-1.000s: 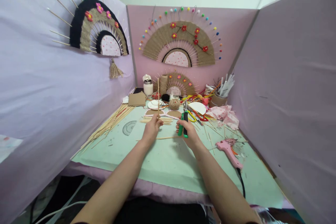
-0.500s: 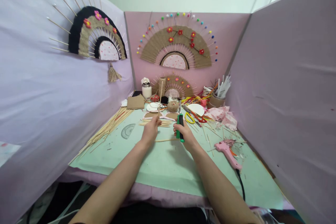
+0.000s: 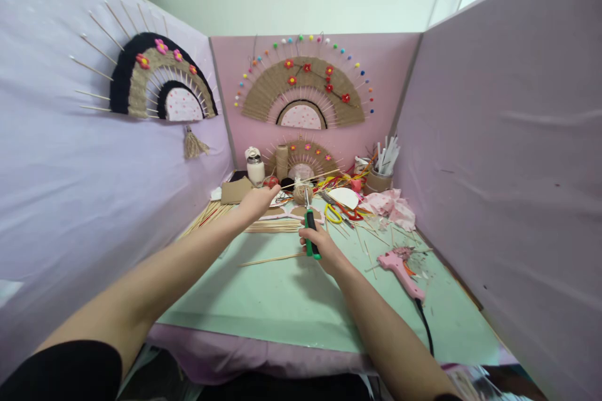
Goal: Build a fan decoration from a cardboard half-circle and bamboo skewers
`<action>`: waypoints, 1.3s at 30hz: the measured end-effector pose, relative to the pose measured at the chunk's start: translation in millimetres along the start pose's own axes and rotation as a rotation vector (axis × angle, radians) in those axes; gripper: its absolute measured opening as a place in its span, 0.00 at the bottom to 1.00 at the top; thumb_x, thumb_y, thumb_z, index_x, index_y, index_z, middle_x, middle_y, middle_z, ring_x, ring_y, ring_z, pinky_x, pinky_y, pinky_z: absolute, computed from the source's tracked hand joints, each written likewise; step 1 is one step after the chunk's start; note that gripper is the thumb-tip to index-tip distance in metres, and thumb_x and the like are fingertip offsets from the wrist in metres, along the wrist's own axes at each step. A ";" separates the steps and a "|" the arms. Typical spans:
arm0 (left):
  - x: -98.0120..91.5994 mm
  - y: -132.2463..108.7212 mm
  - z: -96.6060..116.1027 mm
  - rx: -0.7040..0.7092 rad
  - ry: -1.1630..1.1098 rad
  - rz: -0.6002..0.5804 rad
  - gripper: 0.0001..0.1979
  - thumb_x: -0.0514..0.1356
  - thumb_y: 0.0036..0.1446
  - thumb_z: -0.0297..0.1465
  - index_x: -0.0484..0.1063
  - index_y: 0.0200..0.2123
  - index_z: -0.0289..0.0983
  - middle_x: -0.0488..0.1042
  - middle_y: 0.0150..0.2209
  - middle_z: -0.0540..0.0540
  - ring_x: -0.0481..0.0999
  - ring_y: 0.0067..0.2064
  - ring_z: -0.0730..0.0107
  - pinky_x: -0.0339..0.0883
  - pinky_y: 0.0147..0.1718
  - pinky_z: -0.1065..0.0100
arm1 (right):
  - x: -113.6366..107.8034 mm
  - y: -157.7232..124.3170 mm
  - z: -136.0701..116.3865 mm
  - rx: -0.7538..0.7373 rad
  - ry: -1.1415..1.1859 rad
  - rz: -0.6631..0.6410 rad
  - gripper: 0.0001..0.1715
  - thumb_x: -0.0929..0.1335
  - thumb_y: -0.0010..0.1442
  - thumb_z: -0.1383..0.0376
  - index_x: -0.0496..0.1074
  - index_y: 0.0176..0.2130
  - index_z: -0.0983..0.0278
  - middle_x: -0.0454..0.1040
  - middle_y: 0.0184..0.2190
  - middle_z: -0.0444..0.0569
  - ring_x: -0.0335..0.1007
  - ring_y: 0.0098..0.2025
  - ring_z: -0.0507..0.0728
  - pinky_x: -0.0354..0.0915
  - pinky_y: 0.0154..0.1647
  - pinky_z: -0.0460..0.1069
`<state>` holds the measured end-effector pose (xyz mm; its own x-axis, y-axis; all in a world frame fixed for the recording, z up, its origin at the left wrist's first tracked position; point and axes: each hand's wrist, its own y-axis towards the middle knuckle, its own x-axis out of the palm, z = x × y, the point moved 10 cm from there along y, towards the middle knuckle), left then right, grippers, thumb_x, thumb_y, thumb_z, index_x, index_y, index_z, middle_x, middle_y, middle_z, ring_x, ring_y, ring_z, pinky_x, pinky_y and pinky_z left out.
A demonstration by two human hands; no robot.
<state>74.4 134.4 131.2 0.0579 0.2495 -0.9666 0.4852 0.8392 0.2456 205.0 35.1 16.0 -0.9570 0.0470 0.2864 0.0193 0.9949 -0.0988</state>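
My left hand [image 3: 260,200] is raised over the back of the table and closed on a thin bamboo stick [image 3: 320,177]. The stick points right, nearly level, in front of the ball of twine [image 3: 301,193]. In my right hand [image 3: 324,244] is a pair of pliers [image 3: 311,233] with green and black handles, jaws pointing away from me. Its jaws are near the stick but appear below it; whether they touch cannot be told. One loose stick [image 3: 270,260] lies on the green table cover under my hands. Behind it is a row of trimmed sticks [image 3: 273,227].
A pink glue gun [image 3: 402,272] with a black cord lies at right. Yellow and red scissors [image 3: 333,213], a white half disc [image 3: 343,198], pink cloth [image 3: 390,208] and cut stick pieces lie further back. Decorated fans [image 3: 305,88] hang on the partitions. Long sticks [image 3: 202,216] lie at left.
My left hand has moved up and slightly left, and its stick has swung from upright to pointing right. The right hand still holds the pliers. The view has tilted up slightly.
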 end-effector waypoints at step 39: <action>-20.5 -16.9 52.3 0.094 0.224 0.047 0.16 0.51 0.58 0.19 0.69 0.48 0.32 0.77 0.36 0.30 0.80 0.37 0.51 0.68 0.33 0.58 | -2.1 -2.9 -4.4 0.024 0.199 0.016 0.27 0.75 0.42 0.58 0.67 0.41 0.62 0.68 0.28 0.41 0.63 0.27 0.50 0.60 0.24 0.45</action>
<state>110.6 89.8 143.1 -0.1081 0.3968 -0.9115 0.5664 0.7781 0.2715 208.3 32.6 19.9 -0.8806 0.0815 0.4668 0.0244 0.9916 -0.1270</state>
